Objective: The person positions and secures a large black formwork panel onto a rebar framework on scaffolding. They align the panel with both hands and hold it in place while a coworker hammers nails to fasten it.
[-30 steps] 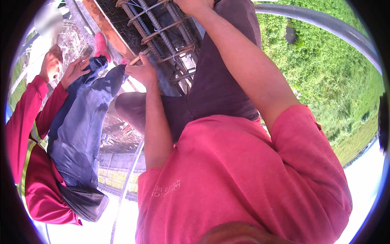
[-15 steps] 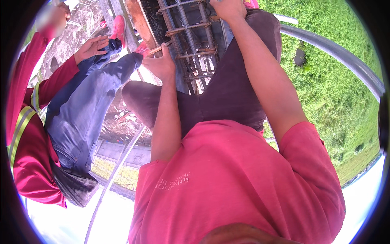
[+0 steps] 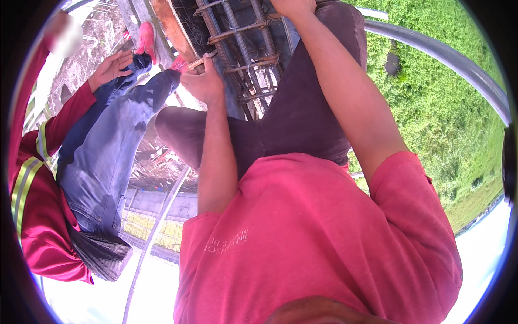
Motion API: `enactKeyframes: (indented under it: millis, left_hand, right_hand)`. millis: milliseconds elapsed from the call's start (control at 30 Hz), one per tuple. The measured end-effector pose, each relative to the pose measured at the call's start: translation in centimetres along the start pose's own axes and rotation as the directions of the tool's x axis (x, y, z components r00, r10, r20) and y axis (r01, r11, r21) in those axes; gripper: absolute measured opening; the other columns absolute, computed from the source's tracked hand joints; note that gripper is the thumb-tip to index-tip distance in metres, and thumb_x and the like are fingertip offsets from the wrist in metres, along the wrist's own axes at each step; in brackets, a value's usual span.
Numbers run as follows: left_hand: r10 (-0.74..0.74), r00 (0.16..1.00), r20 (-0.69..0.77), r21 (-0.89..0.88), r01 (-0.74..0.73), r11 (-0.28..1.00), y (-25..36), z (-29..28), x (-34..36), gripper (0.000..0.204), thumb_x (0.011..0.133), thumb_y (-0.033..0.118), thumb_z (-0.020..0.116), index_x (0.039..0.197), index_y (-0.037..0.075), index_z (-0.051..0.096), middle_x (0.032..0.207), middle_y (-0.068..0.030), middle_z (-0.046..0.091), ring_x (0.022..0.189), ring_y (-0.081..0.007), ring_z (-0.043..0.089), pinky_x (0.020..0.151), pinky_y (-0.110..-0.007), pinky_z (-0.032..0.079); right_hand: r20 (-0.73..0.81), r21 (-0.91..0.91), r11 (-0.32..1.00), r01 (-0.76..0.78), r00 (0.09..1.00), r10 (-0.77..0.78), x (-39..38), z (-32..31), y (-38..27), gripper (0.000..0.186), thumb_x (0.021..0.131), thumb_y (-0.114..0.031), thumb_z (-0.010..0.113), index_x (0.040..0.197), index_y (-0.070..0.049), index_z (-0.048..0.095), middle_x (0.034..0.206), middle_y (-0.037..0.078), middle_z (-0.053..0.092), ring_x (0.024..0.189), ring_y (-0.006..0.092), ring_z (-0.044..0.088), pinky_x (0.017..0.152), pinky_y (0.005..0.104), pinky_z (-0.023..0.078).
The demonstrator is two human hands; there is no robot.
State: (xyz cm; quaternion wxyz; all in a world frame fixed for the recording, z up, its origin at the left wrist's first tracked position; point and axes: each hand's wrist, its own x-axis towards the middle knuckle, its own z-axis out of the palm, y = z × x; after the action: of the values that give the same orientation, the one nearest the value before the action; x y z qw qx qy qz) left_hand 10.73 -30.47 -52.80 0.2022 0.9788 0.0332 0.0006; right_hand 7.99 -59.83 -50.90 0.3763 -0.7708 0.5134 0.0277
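Observation:
My left hand (image 3: 204, 85) is closed, thumb and fingers pinching a thin tan strip (image 3: 197, 63), perhaps wood. It is beside a cage of ribbed steel bars (image 3: 237, 40) tied with rusty stirrups and wire. The cage runs away from me between my knees, in a form with a rust-brown board (image 3: 171, 27) on its left. My right hand (image 3: 294, 6) is at the upper edge, right of the cage. Its fingers are cut off by the picture edge, so I cannot see what it touches.
A co-worker in a maroon sleeve with reflective bands (image 3: 27, 186) and blue jeans (image 3: 105, 156) is close on my left, one hand (image 3: 110, 70) spread. A curved grey metal pipe (image 3: 440, 53) passes on my right, above grass (image 3: 458, 124). A thin pole (image 3: 156, 227) stands lower left.
The whole view has shifted, so the cage and both my hands appear farther left, and my right hand is more cut off at the top. My left hand keeps its hold on the tan strip.

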Motion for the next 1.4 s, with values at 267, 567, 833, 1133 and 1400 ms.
enactKeyframes:
  millis: [267,567,833,1133,1400]
  left_hand:
    - [0.075,0.997,-0.032,-0.012,-0.076,0.997,-0.6,0.1,-0.7,0.058,0.085,0.044,0.082,0.094,-0.001,0.047,0.099,-0.0196,0.051,0.096,-0.0381,0.055,0.083,-0.051,0.045]
    - [0.091,0.996,-0.013,-0.012,-0.091,0.996,-0.2,0.2,-0.1,0.057,0.086,0.042,0.080,0.092,-0.003,0.047,0.099,-0.0215,0.052,0.095,-0.0396,0.055,0.083,-0.053,0.045]
    - [0.031,0.999,0.008,-0.032,-0.031,0.999,0.0,-0.2,-0.5,0.059,0.087,0.043,0.080,0.096,-0.004,0.047,0.103,-0.0229,0.051,0.099,-0.0410,0.055,0.086,-0.053,0.046]
    - [0.039,0.999,0.025,-0.030,-0.038,0.999,0.0,0.0,-0.1,0.059,0.086,0.044,0.081,0.095,-0.004,0.047,0.103,-0.0230,0.052,0.101,-0.0414,0.056,0.087,-0.053,0.046]
    - [0.012,1.000,0.023,-0.022,-0.011,1.000,-0.2,-0.2,-0.4,0.062,0.085,0.045,0.081,0.097,-0.006,0.048,0.103,-0.0227,0.052,0.102,-0.0410,0.055,0.087,-0.052,0.046]
  right_hand:
    - [-0.004,-0.022,1.000,0.012,1.000,-0.012,-0.9,-0.3,0.4,0.102,0.082,-0.039,0.078,0.160,-0.003,0.024,0.130,0.031,0.063,0.119,0.0444,0.064,0.100,0.0512,0.053]
    - [0.019,0.013,1.000,-0.012,1.000,0.012,-0.5,-0.4,0.1,0.101,0.082,-0.037,0.078,0.161,-0.003,0.024,0.128,0.031,0.065,0.117,0.0442,0.066,0.099,0.0513,0.053]
    - [0.012,0.019,1.000,0.006,1.000,-0.006,-0.9,-0.6,0.4,0.101,0.082,-0.037,0.077,0.160,-0.002,0.025,0.127,0.030,0.066,0.116,0.0438,0.066,0.098,0.0514,0.053]
    - [0.000,0.000,1.000,-0.012,1.000,0.012,-0.6,-0.6,-0.1,0.103,0.081,-0.037,0.079,0.161,-0.003,0.024,0.127,0.030,0.066,0.116,0.0432,0.066,0.099,0.0509,0.054]
    - [0.025,0.017,1.000,-0.014,1.000,0.014,-1.0,-1.1,-0.1,0.104,0.081,-0.037,0.079,0.161,-0.004,0.023,0.127,0.029,0.066,0.118,0.0419,0.065,0.099,0.0511,0.053]
